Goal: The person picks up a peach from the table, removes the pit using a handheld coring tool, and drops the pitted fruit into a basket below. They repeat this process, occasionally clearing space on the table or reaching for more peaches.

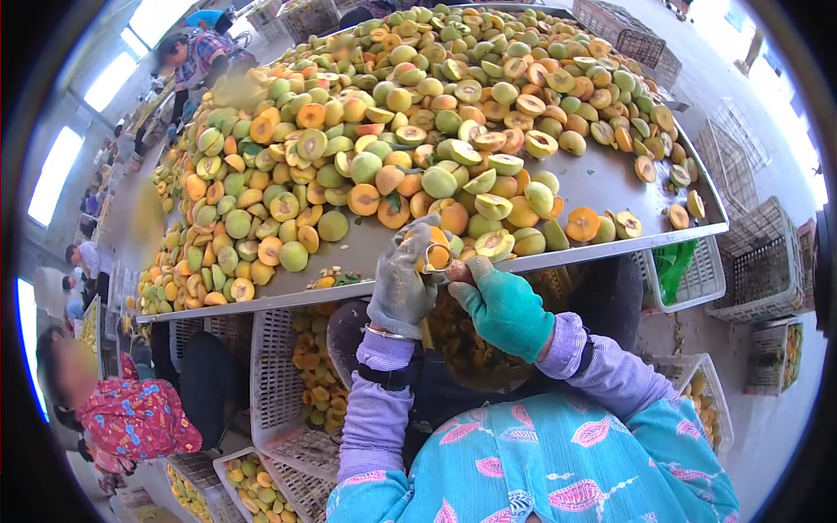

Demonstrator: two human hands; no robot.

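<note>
Nearest the camera, the person's two gloved hands meet just below the near edge of the metal table. The left hand, in a grey glove, is closed around an orange fruit together with a small metal ring-shaped tool; the exact grip on the tool is partly hidden. The right hand, in a green glove, is curled with its fingertips pressed against the same fruit from the right side; whether it grips anything else cannot be determined. Directly under the hands sits a round tub with orange pieces in it, and to the left a white crate holds more fruit. Beyond the hands, the table carries a large heap of fruit: many pieces are already halved, cut faces up, mixed with many whole green and orange ones. Judged from this, a substantial share is processed and a substantial share remains. Empty white crates stand to the right. At the far left, other people work along the table.
</note>
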